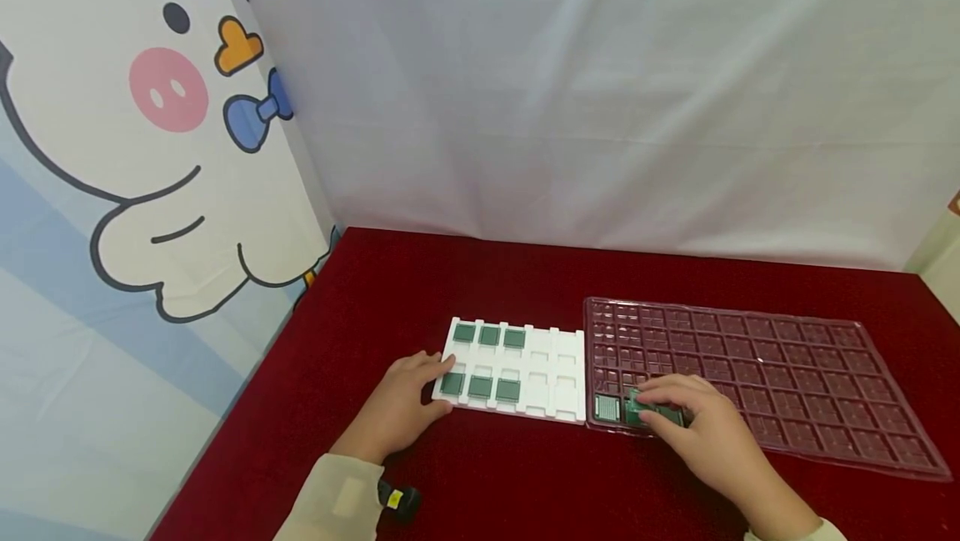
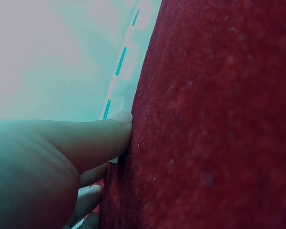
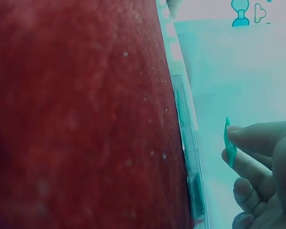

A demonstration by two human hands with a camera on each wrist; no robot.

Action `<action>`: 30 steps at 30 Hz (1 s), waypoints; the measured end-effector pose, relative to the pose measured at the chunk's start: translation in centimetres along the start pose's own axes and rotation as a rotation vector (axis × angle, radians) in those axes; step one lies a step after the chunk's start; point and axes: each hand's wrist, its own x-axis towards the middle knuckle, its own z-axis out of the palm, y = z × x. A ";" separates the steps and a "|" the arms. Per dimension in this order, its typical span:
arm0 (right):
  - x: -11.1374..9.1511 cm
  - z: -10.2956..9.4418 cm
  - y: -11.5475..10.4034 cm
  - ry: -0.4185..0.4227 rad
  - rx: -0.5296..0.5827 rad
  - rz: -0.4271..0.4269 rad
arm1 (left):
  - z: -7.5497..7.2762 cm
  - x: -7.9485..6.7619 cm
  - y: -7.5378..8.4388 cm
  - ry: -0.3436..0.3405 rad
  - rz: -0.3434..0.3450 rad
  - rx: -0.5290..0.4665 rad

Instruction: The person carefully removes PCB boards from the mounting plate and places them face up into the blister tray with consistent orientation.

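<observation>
My right hand (image 1: pixel 693 420) pinches a small green circuit board (image 1: pixel 635 408) between thumb and fingertips, over the near left end of a clear plastic tray (image 1: pixel 795 437). In the right wrist view that board (image 3: pixel 230 151) is tilted on edge and raised above the tray. A green board with a pale, lined face (image 1: pixel 607 408) lies in the corner pocket, and a darker one (image 1: pixel 670 415) is partly under my hand. My left hand (image 1: pixel 405 399) rests against the left end of a white tray (image 1: pixel 551 403), its thumb (image 2: pixel 102 138) at the near corner.
Green boards sit in the white tray's left part, three in the far row (image 1: pixel 489 335) and three in the near row (image 1: pixel 480 388). The two trays lie side by side on a red cloth (image 1: pixel 525 483). White curtains (image 1: pixel 600 107) stand behind and at the left.
</observation>
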 end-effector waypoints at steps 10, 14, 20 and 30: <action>-0.7 -0.4 1.1 0.050 -0.050 -0.016 | 0.0 0.1 -0.1 -0.006 -0.005 0.000; -1.0 -0.8 1.4 0.064 -0.057 -0.014 | 0.0 0.1 -0.2 -0.006 -0.006 -0.004; -1.2 -1.5 1.7 0.048 -0.080 0.019 | 0.1 0.1 -0.2 -0.003 -0.007 -0.007; -1.5 -2.1 2.2 0.035 -0.084 0.052 | 0.1 0.1 -0.1 0.002 -0.003 0.005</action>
